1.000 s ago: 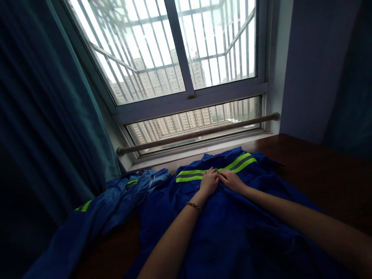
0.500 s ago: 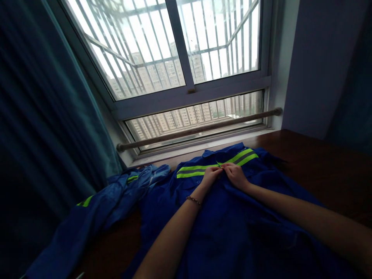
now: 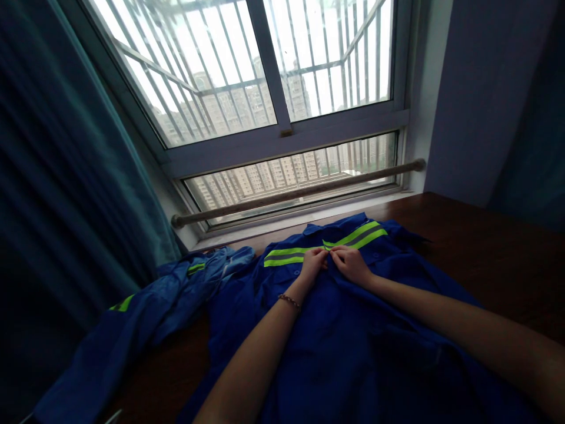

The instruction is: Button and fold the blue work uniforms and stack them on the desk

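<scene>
A dark blue work jacket [image 3: 326,347] with yellow-green and grey reflective bands lies spread out in front of me, its collar toward the window. My left hand [image 3: 314,263] pinches the front edge of the jacket near the middle of the chest band. Close beside it, my right hand [image 3: 351,262] pinches the other side of the front opening, fingertips almost touching the left ones. Between them the fabric edge stands up slightly. The fingers hide what exactly sits in the pinch, perhaps a button too small to see. A beaded bracelet [image 3: 289,300] circles my left wrist.
A second, lighter blue garment [image 3: 176,300] with reflective strips lies crumpled at the left. The brown wooden tabletop [image 3: 468,247] extends to the right. Behind stand a barred window with a horizontal rail [image 3: 300,193] and, at left, a blue curtain [image 3: 88,153].
The view has shifted slightly, so everything sits a little further left and up. Both hands remain pinched at the jacket front, with small finger movements, and the raised band edge between them has changed shape.
</scene>
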A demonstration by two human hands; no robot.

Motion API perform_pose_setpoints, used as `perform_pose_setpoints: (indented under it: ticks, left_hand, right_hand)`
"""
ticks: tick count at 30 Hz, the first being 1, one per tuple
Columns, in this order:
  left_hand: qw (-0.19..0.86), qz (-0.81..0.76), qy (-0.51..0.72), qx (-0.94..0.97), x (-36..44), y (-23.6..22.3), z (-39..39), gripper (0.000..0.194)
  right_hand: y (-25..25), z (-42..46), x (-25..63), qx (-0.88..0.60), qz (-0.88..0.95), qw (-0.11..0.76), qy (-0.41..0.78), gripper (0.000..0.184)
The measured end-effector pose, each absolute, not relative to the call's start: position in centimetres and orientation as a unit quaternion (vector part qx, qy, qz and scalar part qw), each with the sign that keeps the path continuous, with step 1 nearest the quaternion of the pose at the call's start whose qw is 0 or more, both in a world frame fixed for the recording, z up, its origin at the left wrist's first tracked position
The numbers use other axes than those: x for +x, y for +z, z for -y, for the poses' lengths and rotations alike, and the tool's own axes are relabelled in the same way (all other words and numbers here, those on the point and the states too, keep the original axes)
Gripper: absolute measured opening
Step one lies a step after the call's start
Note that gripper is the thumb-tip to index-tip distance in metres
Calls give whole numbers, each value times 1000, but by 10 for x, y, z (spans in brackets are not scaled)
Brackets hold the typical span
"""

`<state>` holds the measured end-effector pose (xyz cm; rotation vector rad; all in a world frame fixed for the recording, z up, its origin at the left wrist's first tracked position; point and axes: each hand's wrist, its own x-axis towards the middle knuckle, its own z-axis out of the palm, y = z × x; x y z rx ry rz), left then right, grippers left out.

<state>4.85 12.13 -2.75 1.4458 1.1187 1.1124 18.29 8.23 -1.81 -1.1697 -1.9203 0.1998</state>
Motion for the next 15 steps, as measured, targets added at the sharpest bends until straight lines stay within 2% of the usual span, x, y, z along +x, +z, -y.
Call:
perform_pose_setpoints:
  ticks: [5,9,11,15]
  left_hand:
    - [464,-460,459,602,50,-23,-116,10]
    - [452,-446,450,628,52,-22,-111,17]
    - [435,-435,435,657,53,-24,-110,22]
    - [390,-424,411,707,55,-29,-112,27]
  right_hand:
    - [-20,-86,183,-478,756,437,90,27]
    - [-26,-95,184,-524,730,425,110,33]
    - [-28,-101,186,-553,710,413,143,34]
    - [-31,-111,191,-585,662,408,231,25]
